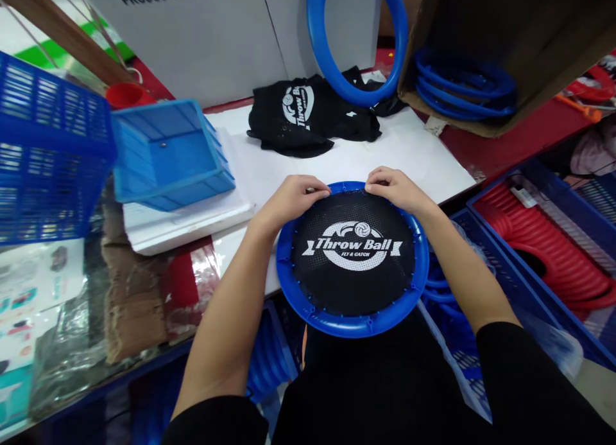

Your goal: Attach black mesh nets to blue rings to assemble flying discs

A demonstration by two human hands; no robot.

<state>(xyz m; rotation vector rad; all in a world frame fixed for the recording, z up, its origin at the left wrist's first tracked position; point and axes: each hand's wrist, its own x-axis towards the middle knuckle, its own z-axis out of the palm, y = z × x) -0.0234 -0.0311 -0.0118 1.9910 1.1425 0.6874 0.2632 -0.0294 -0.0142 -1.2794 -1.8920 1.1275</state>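
Left hand: fingers curled, thumb and fingertips closed in a pinch at the far edge of the throw-ball disc, left of its top. Right hand: similar pinch on the same edge, right of the top; a short span of rim between the two.

Disc: blue ring rim, black mesh centre, white print "Throw Ball / FLY & CATCH" facing up and reading upright to the wearer. Small points spaced around the mesh edge. Position: in front of the torso, far part over the white sheet on the red tabletop, near part out past the tabletop's edge.

Beyond the hands: black printed fabric, crumpled on the sheet. Loose blue ring upright, its lower part against the fabric, white carton behind.

Right of these: open cardboard box with stacked blue rings inside. Lower right: blue crate of red rings.

Left: light-blue bin on a white slab; blue perforated basket farther left.
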